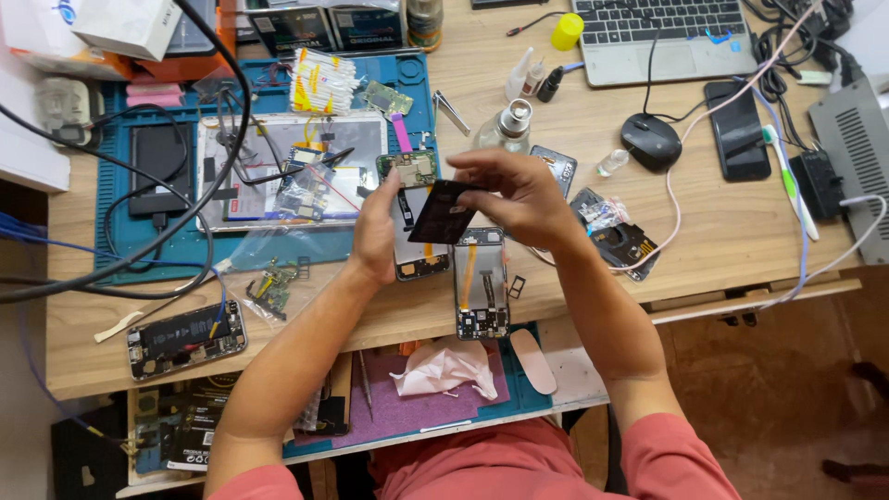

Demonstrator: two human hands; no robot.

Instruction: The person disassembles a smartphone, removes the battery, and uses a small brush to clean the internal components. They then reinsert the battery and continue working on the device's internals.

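Observation:
Both my hands hold a thin black flat phone battery (443,212) tilted above the desk. My left hand (377,230) grips its left edge, my right hand (515,193) pinches its top right corner. Under the battery lies an opened phone (414,222) with a green board at its top end. Just right of it and nearer me lies a second opened phone frame (482,282) with an orange flex cable.
A blue work mat (139,243) holds an opened tablet (287,167), cotton swabs (320,81) and cables. Another opened phone (185,339) lies front left. Small bottles (509,125), a mouse (650,141), a black phone (738,130) and a laptop (662,37) stand beyond. A pink cloth (444,368) lies on a lower tray.

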